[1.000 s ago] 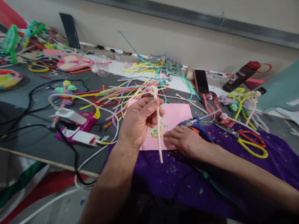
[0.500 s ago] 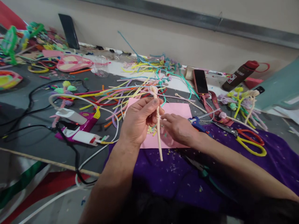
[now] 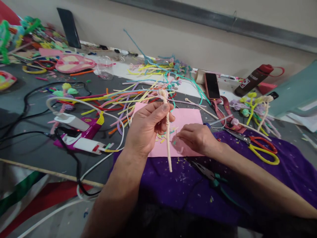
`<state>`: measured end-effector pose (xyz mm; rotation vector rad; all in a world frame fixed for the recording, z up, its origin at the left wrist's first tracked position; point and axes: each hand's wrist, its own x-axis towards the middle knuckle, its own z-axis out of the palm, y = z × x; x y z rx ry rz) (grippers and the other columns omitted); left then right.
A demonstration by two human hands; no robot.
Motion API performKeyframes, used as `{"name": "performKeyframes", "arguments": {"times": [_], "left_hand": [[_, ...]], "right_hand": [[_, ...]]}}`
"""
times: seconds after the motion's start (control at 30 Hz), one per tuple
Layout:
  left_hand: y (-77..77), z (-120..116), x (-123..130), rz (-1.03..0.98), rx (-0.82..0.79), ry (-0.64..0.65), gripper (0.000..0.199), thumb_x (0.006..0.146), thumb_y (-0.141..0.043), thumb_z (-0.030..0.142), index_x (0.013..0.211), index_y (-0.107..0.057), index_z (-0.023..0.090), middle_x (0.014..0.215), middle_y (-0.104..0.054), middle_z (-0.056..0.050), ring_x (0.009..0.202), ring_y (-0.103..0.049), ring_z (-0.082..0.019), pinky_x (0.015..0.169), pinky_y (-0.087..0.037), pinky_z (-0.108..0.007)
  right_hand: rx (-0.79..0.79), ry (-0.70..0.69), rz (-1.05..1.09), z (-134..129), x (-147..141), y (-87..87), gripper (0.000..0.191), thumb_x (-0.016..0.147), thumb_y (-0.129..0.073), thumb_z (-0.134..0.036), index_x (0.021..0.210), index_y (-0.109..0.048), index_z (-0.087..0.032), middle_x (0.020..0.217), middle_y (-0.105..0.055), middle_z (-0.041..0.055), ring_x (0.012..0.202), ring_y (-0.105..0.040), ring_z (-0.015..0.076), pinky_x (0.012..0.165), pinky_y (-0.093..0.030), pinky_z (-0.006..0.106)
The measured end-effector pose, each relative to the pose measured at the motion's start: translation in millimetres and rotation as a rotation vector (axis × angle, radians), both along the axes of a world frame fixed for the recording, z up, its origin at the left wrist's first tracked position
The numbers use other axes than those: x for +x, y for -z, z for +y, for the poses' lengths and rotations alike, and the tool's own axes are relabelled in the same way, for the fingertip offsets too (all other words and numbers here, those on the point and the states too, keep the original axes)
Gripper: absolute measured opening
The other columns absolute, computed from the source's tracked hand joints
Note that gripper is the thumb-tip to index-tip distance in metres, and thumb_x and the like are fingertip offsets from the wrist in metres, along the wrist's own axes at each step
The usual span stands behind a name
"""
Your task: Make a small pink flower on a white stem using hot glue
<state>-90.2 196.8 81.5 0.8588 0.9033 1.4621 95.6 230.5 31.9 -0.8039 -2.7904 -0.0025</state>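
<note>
My left hand (image 3: 146, 129) pinches a cream pipe-cleaner flower (image 3: 168, 145), thumb against fingers. Its stem hangs almost straight down, and its round curled head stands above my fingertips. To the right, my right hand (image 3: 198, 137) is low over a pink sheet (image 3: 142, 110) with its fingers curled together. Whether a small piece sits in that pinch is hidden. Small yellow and green clippings (image 3: 162, 137) lie on the sheet between my hands. A blue-handled tool (image 3: 206, 125), mostly covered by my right hand, lies behind it.
Pliers (image 3: 210, 175) and red-and-yellow scissors (image 3: 264, 148) rest on the purple cloth (image 3: 170, 195). Loose pipe cleaners (image 3: 119, 99) spread behind my hands. Cables run past a purple power strip (image 3: 91, 127) at left. A phone (image 3: 212, 86) and a bottle (image 3: 255, 79) stand at the back right.
My right hand has moved right, away from the flower's stem, and its fingers have curled closed over the pink sheet. My left hand keeps the flower in nearly the same place.
</note>
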Motion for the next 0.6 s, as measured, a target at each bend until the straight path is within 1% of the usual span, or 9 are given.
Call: {"name": "performKeyframes", "arguments": {"times": [0.13, 0.23, 0.4, 0.6], "left_hand": [[0.9, 0.3, 3.3, 0.015, 0.007, 0.006, 0.015, 0.071, -0.066, 0.030, 0.073, -0.066, 0.015, 0.055, -0.061, 0.002, 0.036, -0.042, -0.002, 0.035, -0.028, -0.014], [0.9, 0.2, 4.2, 0.015, -0.004, 0.011, 0.014, 0.070, -0.066, 0.029, 0.074, -0.067, 0.015, 0.055, -0.061, 0.002, 0.037, -0.042, -0.002, 0.035, -0.030, -0.014], [0.2, -0.6, 2.7, 0.005, -0.003, 0.018, 0.014, 0.071, -0.066, 0.029, 0.074, -0.067, 0.016, 0.055, -0.061, 0.002, 0.036, -0.041, -0.002, 0.035, -0.030, -0.014], [1.1, -1.2, 2.3, -0.001, 0.039, 0.044, 0.015, 0.073, -0.064, 0.029, 0.074, -0.067, 0.015, 0.057, -0.061, 0.002, 0.038, -0.042, -0.002, 0.036, -0.030, -0.014]], "right_hand": [[0.076, -0.113, -0.139, -4.0, -20.6, 5.7, 0.015, 0.087, -0.048, -0.016, 0.081, -0.062, -0.017, 0.077, -0.060, 0.0045, 0.069, -0.049, 0.0160, 0.061, -0.031, 0.029], [0.095, -0.138, -0.217, -4.0, -30.4, 6.3, 0.007, 0.085, -0.052, -0.014, 0.085, -0.059, -0.015, 0.081, -0.060, 0.0064, 0.072, -0.049, 0.0178, 0.062, -0.031, 0.030], [0.114, -0.157, -0.250, 0.9, -33.9, 10.6, 0.010, 0.088, -0.047, -0.013, 0.087, -0.057, -0.014, 0.082, -0.059, 0.0072, 0.071, -0.048, 0.0181, 0.060, -0.031, 0.031], [0.154, -0.133, -0.272, 1.8, -35.8, 18.3, 0.014, 0.090, -0.042, -0.013, 0.090, -0.056, -0.014, 0.081, -0.058, 0.0080, 0.070, -0.050, 0.0191, 0.059, -0.032, 0.032]]}}
